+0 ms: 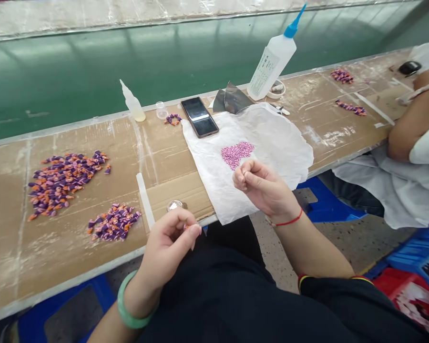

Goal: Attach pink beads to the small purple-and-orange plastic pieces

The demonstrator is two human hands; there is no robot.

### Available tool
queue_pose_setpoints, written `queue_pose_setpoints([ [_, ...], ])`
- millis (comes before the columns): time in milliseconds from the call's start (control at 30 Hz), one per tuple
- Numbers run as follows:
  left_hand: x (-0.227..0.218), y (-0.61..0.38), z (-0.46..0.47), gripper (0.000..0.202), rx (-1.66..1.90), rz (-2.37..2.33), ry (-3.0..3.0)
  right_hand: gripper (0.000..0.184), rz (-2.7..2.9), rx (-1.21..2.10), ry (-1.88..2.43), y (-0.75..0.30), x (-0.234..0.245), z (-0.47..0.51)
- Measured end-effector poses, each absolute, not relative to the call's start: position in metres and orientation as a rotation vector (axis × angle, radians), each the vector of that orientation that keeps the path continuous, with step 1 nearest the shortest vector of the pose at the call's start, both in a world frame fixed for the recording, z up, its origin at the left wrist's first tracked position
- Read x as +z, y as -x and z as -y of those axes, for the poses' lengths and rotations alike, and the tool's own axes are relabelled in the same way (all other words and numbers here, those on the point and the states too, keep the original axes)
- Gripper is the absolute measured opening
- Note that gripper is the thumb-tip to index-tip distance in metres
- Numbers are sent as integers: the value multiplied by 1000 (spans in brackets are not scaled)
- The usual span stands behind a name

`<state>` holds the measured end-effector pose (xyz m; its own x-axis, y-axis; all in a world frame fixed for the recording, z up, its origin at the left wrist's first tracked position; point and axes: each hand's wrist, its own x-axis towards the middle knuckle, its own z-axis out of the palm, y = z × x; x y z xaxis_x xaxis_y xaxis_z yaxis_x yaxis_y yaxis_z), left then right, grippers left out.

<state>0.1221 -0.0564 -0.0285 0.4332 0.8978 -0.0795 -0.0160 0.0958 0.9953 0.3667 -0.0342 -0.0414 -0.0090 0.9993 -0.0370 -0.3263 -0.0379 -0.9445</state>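
Note:
My left hand (171, 240) is closed in a pinch at the table's front edge, with a small orange and pink piece (187, 227) partly showing between thumb and fingers. Over the white cloth, my right hand (266, 188) is pinched closed too; whatever lies between its fingertips is too small to make out. Just beyond those fingertips is a heap of tiny pink and white pieces (236, 153). To the left on the table lie a large pile (62, 181) and a smaller pile (115, 223) of small purple and orange pieces.
A phone (200, 117) rests on the white cloth (277, 138). Behind stand a small dropper bottle (133, 105) and a large blue-tipped bottle (271, 64). A ring of purple and orange pieces (172, 119) lies near the phone. Another person's arm (411, 119) reaches in at right.

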Motion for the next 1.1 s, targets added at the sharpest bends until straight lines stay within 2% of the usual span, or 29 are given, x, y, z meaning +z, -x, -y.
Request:
queue_pose_setpoints([
  [100,-23,-117,46,23,994,-889,-1244,33,896,1276,1023,-358,-46,32],
  [233,-9,-83,28,24,1473,-880,-1144,34,921,1189,1061,-359,-51,33],
  [300,-1,-68,24,26,1572,-885,-1153,35,951,1155,1070,-360,-52,34],
  [767,-2,-49,46,32,1586,-1033,-1152,37,1013,1105,1112,-350,-47,40],
  [900,1,-50,50,26,1567,-958,-1182,33,1034,1099,1086,-354,-50,45],
  [1033,7,-51,60,19,1592,-857,-1212,11,1379,828,1291,-371,-56,40],
  [1100,10,-50,68,15,1602,-891,-1216,10,1678,595,1508,-385,-61,30],
])
